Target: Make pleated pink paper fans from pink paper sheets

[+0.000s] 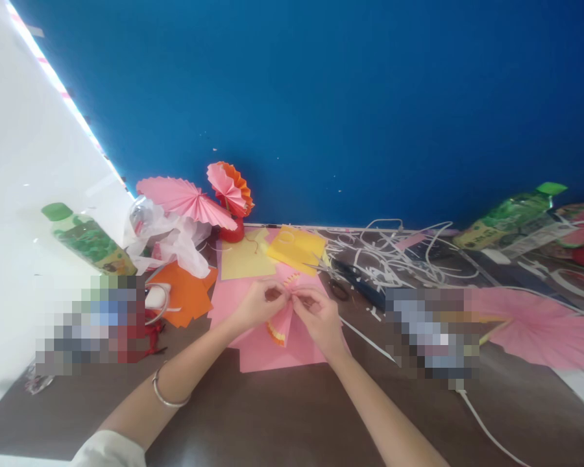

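My left hand (260, 303) and my right hand (318, 318) meet at the middle of a pleated pink paper fan (283, 327) with a yellow and orange edge. Fingertips of both hands pinch it at its narrow waist, and its two ends flare out above and below them. Whether a thread or tie lies between the fingers is too small to tell. Beneath the hands lies a stack of pink paper sheets (253, 353). Yellow sheets (243, 256) and a brighter yellow packet (299, 246) rest on the stack's far side, with scissors (343, 269) to the right.
Finished-looking pink fans (187, 198) stand by the blue wall. Orange paper squares (182, 295) and a green-capped bottle (87, 240) are at left. Shredded white paper strips (384, 256), another bottle (509, 217), a large pink fan (545, 327) and a white cable (486, 425) occupy the right.
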Motion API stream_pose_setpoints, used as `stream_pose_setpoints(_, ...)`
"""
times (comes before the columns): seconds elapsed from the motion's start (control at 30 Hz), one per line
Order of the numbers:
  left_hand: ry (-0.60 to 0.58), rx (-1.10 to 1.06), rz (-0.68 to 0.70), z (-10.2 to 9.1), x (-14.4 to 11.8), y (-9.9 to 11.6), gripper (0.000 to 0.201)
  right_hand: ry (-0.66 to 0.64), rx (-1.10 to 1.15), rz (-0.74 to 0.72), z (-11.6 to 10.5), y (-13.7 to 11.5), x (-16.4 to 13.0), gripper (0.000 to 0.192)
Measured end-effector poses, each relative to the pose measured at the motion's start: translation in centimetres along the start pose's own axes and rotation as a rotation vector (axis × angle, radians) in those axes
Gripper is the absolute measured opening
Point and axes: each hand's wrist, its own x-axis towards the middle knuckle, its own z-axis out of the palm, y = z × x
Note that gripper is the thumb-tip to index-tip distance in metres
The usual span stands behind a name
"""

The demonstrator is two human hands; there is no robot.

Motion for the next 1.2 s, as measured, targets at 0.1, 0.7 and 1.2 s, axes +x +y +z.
stream_pose_setpoints(0.1,-0.023,-0.014,0.008,-0.15,-0.08,0.15,0.01,-0.002,0.014,-0.003,-0.01,0.02,0.0,0.006)
stream_pose_setpoints(0.7,-0.036,-0.025,0.013,-0.28,-0.16,0.67,0.025,-0.023,0.073,0.018,0.09,0.02,-0.28,0.011)
stream_pose_setpoints(1.2,0.007,0.271,0.102,0.01,-0.69,0.65,0.024,-0.025,0.099,0.079,0.29,-0.51,-0.37,0.012)
